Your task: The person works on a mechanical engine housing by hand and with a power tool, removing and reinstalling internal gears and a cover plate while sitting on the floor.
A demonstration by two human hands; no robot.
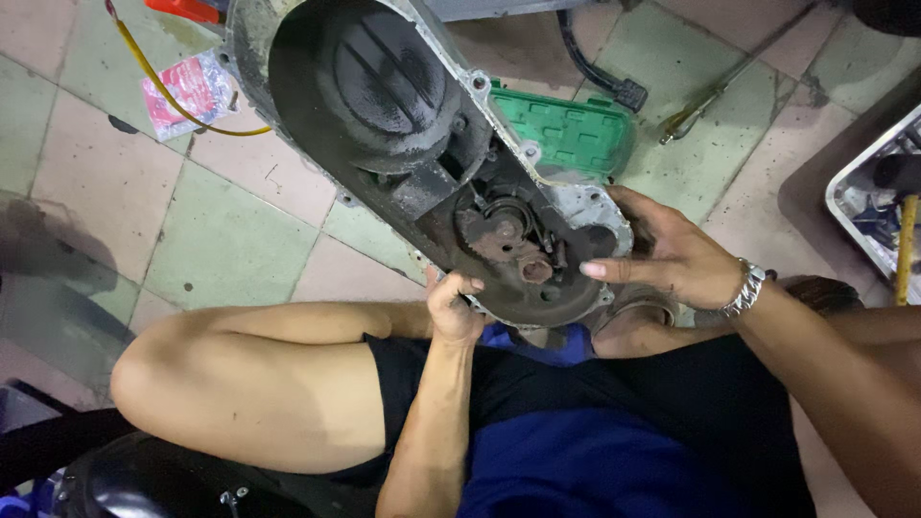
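Two hands carry the cover [422, 144], a big grimy metal engine casing held tilted above my lap and the tiled floor [221, 240]. My left hand [453, 307] is clenched around its near rim; my right hand [662, 254] lies open against the right edge, fingers spread. I judge it heavy, rigid and greasy, so slippery. The bare rim looks the safest hold, clear of the rusty gears [508, 245] inside.

I'm in a repair workshop: a greasy engine cover [422, 144] at my fingers, a wrench [715, 96] beyond them on tiled floor [221, 240], a metal parts tray [878, 192] to their right.
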